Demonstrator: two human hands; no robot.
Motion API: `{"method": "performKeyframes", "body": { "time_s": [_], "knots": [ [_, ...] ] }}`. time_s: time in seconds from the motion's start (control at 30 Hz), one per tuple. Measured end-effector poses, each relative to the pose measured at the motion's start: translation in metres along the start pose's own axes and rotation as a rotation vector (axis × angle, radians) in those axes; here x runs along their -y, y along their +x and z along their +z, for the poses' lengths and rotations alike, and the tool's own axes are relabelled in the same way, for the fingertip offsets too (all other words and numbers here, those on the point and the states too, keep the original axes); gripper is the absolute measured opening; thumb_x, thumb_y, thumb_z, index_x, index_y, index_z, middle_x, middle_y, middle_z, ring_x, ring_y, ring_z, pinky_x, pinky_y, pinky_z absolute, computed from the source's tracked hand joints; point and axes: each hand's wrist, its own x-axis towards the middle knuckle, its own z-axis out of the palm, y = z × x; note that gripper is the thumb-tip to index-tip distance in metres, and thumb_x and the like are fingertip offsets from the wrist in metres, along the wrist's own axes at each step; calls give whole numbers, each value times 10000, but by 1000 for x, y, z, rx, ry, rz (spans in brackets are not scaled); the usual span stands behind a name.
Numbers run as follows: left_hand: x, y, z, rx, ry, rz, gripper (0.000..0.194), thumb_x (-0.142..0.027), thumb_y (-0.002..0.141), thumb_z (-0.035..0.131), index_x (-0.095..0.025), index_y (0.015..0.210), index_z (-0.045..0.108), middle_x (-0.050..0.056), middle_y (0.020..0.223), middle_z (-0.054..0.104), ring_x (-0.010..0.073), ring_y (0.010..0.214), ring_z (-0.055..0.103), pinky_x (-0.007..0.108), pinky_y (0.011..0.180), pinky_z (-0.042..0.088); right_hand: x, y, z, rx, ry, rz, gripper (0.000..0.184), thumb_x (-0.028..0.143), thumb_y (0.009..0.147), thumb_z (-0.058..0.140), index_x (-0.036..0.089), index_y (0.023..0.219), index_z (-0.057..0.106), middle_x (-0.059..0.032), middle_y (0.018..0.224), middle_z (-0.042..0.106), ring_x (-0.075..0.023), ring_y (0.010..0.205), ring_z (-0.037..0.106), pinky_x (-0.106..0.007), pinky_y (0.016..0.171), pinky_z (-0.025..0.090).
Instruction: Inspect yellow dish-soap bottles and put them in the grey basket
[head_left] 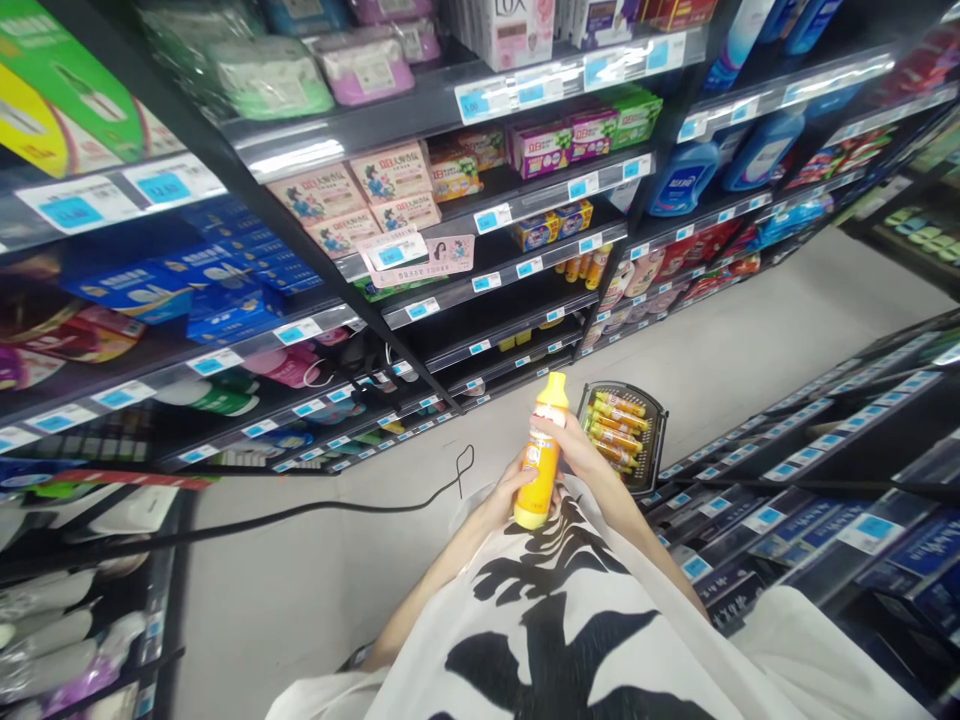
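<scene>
An orange bottle (541,455) with a yellow cap and yellow base is held in front of my shirt, cap end pointing away from me. My left hand (514,482) is wrapped round its lower part. Higher up, near the cap, my right hand (568,438) grips the same bottle. To the right of my hands a dark basket (658,430) stands on the floor, with several similar orange bottles (616,432) lying in it. The wording on the held bottle is too small to read.
Ahead stands a shelf unit (495,290) with boxed soaps (394,175), price tags and a few orange bottles (587,268) lower down. Blue detergent bottles (682,178) fill shelves farther right. A black cable-like line (322,508) crosses the left side above the floor (300,580). More shelving (795,480) runs along the right.
</scene>
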Motion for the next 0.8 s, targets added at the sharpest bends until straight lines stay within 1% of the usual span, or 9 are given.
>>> {"method": "performKeyframes", "body": {
  "time_s": [0.1,0.17,0.37,0.47,0.6,0.8],
  "knots": [
    [-1,1,1,0,-18,-1,363,-357,835,658,-204,1152,573,79,944,710,270,808,701,370,689,544,-2,1,1,-28,11,-7,396,477,656,869,197,763,610,-4,679,593,-146,609,541,-280,548,405],
    [0,1,2,-1,-32,-7,352,-359,835,655,-208,1143,574,79,940,710,270,801,700,372,679,542,-2,1,1,-37,5,-6,401,485,657,868,197,760,609,-3,675,589,-147,611,538,-281,556,404],
    [-1,0,3,2,-42,-25,403,-391,823,669,-236,1179,560,79,961,705,267,782,709,363,635,553,-2,1,0,-34,5,4,407,494,646,870,196,754,614,1,670,591,-148,617,545,-283,562,404],
    [-3,-1,4,14,-39,-22,431,-408,819,673,-254,1204,554,87,1000,704,273,785,714,368,623,555,-2,1,0,-23,-8,1,393,493,657,861,197,743,616,1,659,595,-145,598,536,-282,546,388],
    [-5,-1,7,-4,0,-32,453,-435,805,685,-273,1211,564,92,1028,707,286,791,711,406,654,558,0,0,-1,-4,-21,0,390,475,637,875,193,734,624,5,656,597,-137,594,530,-270,539,381],
    [-10,-2,11,14,11,-25,443,-433,818,667,-263,1215,568,108,1071,699,270,739,693,422,659,538,3,-3,1,6,-32,-24,388,480,660,866,190,730,617,6,639,601,-130,557,529,-263,507,376]
  ]
}}
